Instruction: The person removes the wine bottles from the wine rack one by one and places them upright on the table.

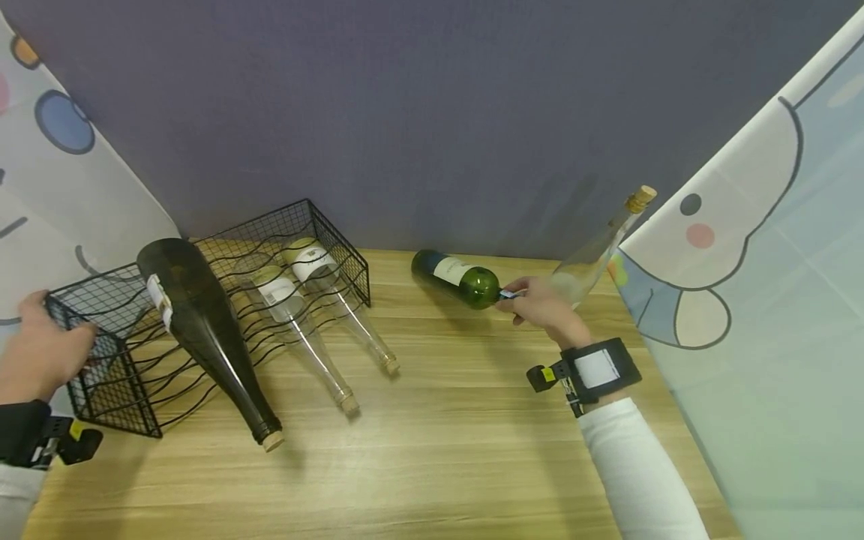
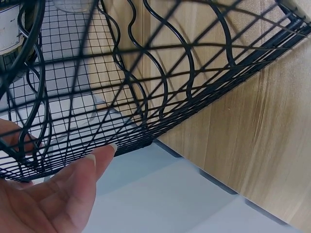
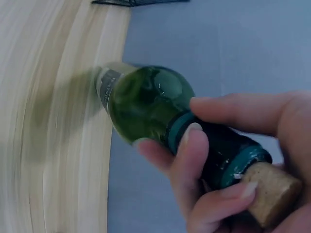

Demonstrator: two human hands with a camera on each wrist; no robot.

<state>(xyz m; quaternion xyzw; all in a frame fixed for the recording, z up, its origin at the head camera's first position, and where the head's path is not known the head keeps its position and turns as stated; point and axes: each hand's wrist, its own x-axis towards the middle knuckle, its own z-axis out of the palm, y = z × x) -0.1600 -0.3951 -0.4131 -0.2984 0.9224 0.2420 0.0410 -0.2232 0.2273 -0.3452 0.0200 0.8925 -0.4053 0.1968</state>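
Green bottle [image 1: 459, 279], just right of frame centre | right hand [image 1: 540, 304]: fingers curled round its neck, probably the easiest grip | left hand [image 1: 47, 352], far left: pinching black wire rack [image 1: 111, 390], likely steadying it | rack's wavy wires apparently cradle dark bottle [image 1: 202, 322]

The head view looks down from above; close-up, left wrist shares its wire bottle rack [image 1: 118, 386], right wrist its green wine bottle [image 1: 459, 277]
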